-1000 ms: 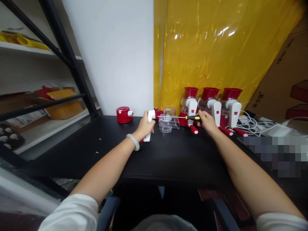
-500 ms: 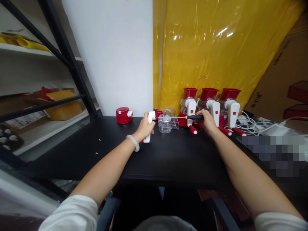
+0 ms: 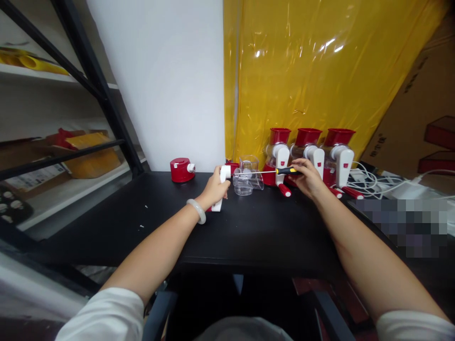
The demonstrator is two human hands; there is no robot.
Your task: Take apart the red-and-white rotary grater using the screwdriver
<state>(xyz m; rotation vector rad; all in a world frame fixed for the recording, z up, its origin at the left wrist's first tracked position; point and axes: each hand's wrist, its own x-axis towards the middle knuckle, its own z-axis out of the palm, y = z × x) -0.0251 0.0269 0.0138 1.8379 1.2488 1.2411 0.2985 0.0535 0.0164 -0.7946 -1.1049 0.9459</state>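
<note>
My left hand (image 3: 212, 190) is wrapped round a white crank handle (image 3: 225, 173) with a red grip, held upright just above the black table. My right hand (image 3: 308, 179) grips a screwdriver (image 3: 284, 171) by its black and yellow handle. The long thin shaft lies level and points left, its tip at the round white end of the crank handle; whether it touches inside cannot be seen. Behind the shaft stands a clear plastic housing (image 3: 245, 184). A small red part (image 3: 232, 167) shows behind the crank handle.
Three red and white rotary graters (image 3: 280, 154) stand in a row at the back right. A red base (image 3: 182, 170) with a white knob sits at the back left. White cables (image 3: 377, 182) lie at the right. Shelving (image 3: 64, 180) with a black frame stands at the left.
The screwdriver's handle has turned, now showing more yellow. My right hand's fingers have shifted round it and rolled slightly. My left hand stays almost still with the crank handle.
</note>
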